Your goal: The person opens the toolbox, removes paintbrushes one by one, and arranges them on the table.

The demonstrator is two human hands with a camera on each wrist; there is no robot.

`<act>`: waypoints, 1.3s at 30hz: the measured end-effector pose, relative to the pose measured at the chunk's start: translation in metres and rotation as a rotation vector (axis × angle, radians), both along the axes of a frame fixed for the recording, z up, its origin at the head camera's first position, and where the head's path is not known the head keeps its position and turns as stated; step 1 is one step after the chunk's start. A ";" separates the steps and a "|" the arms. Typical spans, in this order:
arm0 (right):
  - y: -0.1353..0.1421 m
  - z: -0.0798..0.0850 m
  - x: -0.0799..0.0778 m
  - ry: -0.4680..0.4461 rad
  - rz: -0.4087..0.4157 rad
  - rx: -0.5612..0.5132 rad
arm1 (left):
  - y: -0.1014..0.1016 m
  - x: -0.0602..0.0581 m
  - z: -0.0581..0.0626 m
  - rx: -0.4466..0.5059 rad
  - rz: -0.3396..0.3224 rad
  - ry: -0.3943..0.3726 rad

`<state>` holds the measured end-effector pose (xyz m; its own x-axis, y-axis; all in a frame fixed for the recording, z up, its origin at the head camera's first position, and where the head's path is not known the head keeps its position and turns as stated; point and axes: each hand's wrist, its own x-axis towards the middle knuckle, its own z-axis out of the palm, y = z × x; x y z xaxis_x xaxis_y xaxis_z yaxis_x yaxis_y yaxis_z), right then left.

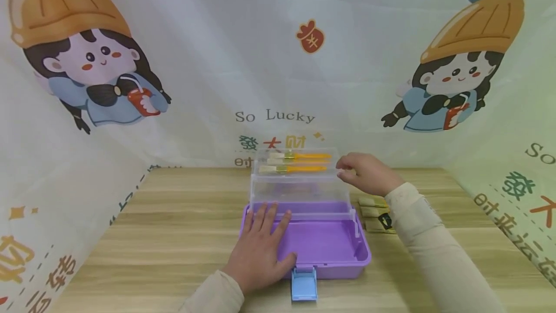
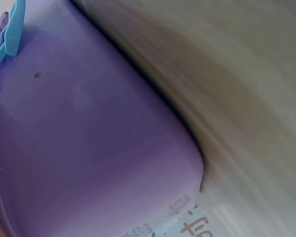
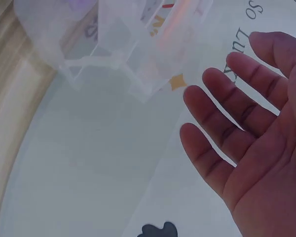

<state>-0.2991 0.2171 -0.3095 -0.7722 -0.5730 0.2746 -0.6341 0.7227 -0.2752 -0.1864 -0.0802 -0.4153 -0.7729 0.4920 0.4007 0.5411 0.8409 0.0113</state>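
A purple plastic box (image 1: 323, 243) stands on the table with a clear folding tray (image 1: 299, 192) raised at its back. Three paintbrushes with orange handles (image 1: 310, 169) lie in the upper part of that tray. My left hand (image 1: 260, 257) rests over the box's front left side, fingers spread and straight. At the tray's upper right end is my right hand (image 1: 367, 172), holding nothing. The right wrist view shows that hand (image 3: 251, 143) with its fingers relaxed and apart from the cloudy plastic (image 3: 123, 44). A blue latch (image 1: 304, 285) hangs at the box's front.
More brushes (image 1: 369, 203) lie on the wooden table (image 1: 173, 235) right of the box, partly hidden by my right forearm. A printed white cloth (image 1: 208, 62) stands behind the table and along both sides.
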 end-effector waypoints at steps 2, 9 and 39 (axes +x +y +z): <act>-0.005 -0.001 -0.002 -0.002 0.004 -0.002 | 0.000 0.001 -0.002 0.005 -0.002 -0.011; -0.024 -0.001 -0.008 0.038 0.006 0.020 | 0.000 -0.001 -0.002 -0.014 -0.003 -0.016; -0.081 0.011 -0.025 0.013 0.036 0.162 | -0.001 0.000 0.002 -0.039 0.017 -0.015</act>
<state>-0.3238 0.1359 -0.2989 -0.7472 -0.6381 0.1859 -0.6633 0.7334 -0.1488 -0.1868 -0.0808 -0.4138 -0.7868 0.4938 0.3703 0.5269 0.8498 -0.0137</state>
